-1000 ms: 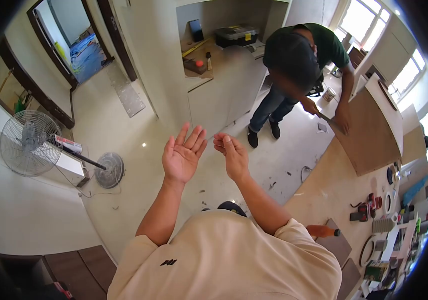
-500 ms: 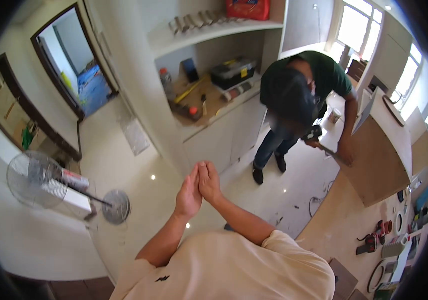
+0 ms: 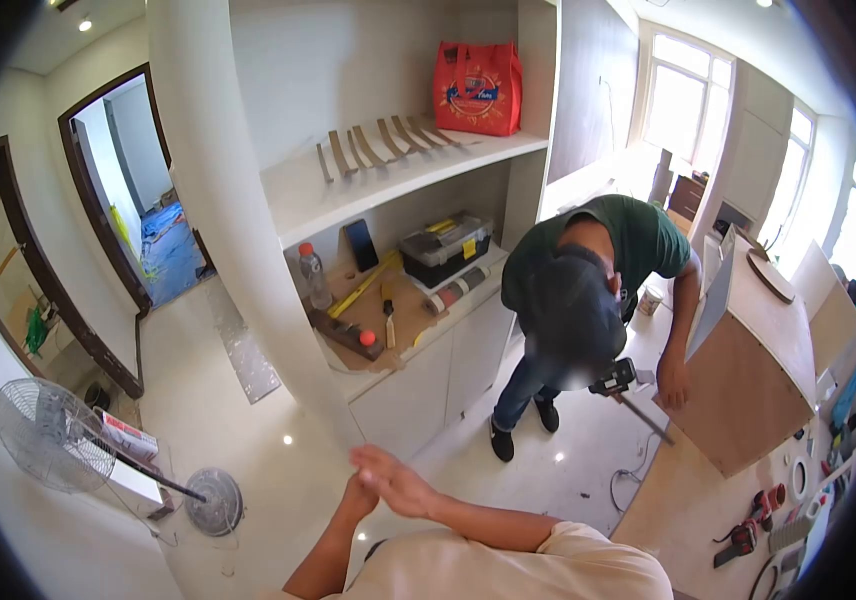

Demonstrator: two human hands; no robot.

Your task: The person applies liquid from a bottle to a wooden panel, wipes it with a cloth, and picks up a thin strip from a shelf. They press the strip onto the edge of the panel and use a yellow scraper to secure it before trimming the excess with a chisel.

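Note:
My right hand (image 3: 400, 483) lies across my left hand (image 3: 360, 494) in front of my chest, low in the view. The right fingers are stretched out and no object shows in that hand. Most of the left hand is hidden behind the right one, so its fingers cannot be made out. Beyond my hands stands a white cabinet (image 3: 403, 395). Its lower shelf holds a water bottle (image 3: 316, 278), a phone (image 3: 359, 245), a yellow level (image 3: 363, 284), a hand plane (image 3: 348, 335) and a black toolbox (image 3: 446, 250).
A co-worker (image 3: 573, 310) in a dark cap bends beside a wooden box (image 3: 743, 370), holding a power tool (image 3: 616, 378). A standing fan (image 3: 58, 435) is at the left. A red bag (image 3: 478, 88) sits on the upper shelf. A red drill (image 3: 738, 543) lies at the lower right.
My view has tilted up, so my hands appear lower. My palms were pressed together upright; now the right hand lies across the left. The co-worker's free hand and the tool are farther apart.

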